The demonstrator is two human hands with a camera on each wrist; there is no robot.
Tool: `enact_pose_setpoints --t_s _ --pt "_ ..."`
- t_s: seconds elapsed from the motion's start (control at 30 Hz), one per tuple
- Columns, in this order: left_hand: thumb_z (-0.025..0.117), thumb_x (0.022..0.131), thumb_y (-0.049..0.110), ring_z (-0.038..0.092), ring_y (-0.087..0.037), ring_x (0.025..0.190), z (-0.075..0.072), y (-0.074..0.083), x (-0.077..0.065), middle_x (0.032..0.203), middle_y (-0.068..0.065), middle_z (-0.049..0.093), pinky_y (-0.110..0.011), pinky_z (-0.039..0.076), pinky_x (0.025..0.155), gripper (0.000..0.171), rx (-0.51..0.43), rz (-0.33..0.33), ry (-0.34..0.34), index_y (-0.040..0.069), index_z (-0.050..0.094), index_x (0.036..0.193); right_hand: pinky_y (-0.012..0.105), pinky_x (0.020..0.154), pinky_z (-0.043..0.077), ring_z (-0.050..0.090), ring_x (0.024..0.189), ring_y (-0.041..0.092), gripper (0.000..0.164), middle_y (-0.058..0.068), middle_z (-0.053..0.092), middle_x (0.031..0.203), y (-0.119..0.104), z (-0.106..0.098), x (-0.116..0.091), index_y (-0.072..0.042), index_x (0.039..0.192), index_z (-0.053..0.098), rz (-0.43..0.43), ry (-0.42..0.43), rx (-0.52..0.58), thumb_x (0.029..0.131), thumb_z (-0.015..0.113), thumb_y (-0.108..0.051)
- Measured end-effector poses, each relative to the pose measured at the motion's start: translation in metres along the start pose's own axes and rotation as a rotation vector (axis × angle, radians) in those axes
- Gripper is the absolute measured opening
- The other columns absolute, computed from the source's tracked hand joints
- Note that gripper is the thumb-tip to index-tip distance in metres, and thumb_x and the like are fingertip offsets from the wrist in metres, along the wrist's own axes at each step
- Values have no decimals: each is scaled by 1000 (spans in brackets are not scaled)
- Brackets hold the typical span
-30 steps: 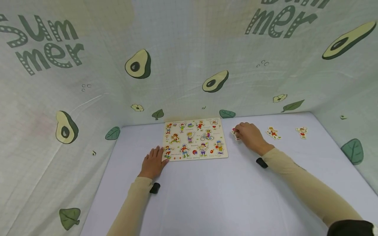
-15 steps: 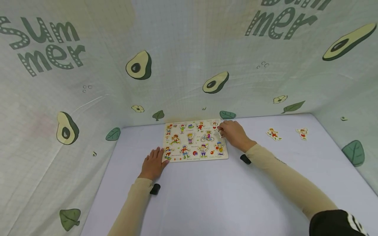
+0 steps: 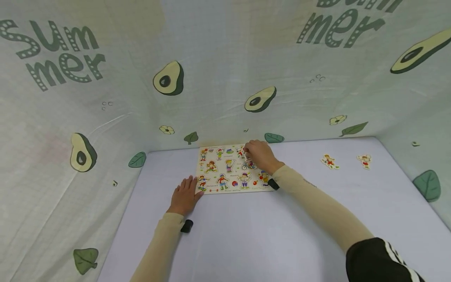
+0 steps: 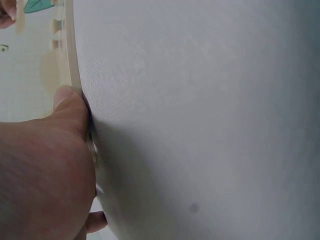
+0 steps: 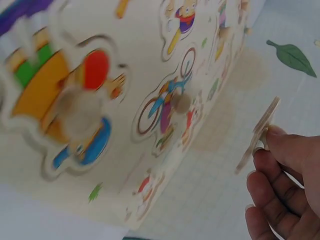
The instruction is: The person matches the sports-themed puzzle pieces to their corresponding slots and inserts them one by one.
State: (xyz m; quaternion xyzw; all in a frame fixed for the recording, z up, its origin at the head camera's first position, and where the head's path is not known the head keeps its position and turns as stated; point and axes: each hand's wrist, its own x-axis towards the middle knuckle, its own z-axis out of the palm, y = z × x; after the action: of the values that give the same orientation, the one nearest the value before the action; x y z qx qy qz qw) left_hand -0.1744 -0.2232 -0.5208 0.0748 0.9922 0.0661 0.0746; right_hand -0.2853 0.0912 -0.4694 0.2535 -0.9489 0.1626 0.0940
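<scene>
A wooden knob puzzle board [image 3: 238, 172] with sports figures lies at the back of the white table. On its lower left edge rests my left hand [image 3: 184, 196], fingers spread; in the left wrist view the thumb [image 4: 67, 102] lies on the board's edge. My right hand [image 3: 261, 156] is over the board's upper right part. Between thumb and fingers it pinches a thin wooden puzzle piece [image 5: 260, 132] by its knob, held edge-on above the board in the right wrist view. The piece's printed side is hidden. A cyclist piece [image 5: 167, 107] sits in the board below.
Two loose puzzle pieces lie to the right: a soccer player [image 3: 329, 161] and another figure [image 3: 365, 161]. A hanging cloth [image 3: 211, 102] printed with avocados and leaves closes off the table's back and sides.
My right hand has moved left from the table beside the board, carrying the puzzle piece over the board's upper right area. My left hand has stayed at the board's left edge.
</scene>
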Motion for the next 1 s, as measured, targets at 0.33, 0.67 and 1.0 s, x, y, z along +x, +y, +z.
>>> enact_pose_setpoints --t_s 0.33,0.67,1.0 --pt "55 110 41 28 -47 156 6 -5 4 169 -26 31 -65 31 123 70 9 -7 -13 -1 34 163 45 83 57 69 93 29 8 10 73 98 -25 18 27 -4 101 74 -23 -33 -14 100 76 -12" --pt "55 110 42 27 -46 157 14 -9 7 170 -24 30 -64 31 124 70 27 -15 -19 2 34 164 45 87 57 70 95 29 8 11 73 99 -38 36 48 -4 102 74 -21 -38 7 100 76 -12" --pt "55 110 43 30 -45 156 14 -8 6 169 -23 32 -64 33 122 69 38 -8 -1 2 36 163 45 84 57 70 91 29 8 12 73 96 -44 50 68 -3 100 74 -7 -77 35 100 74 -11"
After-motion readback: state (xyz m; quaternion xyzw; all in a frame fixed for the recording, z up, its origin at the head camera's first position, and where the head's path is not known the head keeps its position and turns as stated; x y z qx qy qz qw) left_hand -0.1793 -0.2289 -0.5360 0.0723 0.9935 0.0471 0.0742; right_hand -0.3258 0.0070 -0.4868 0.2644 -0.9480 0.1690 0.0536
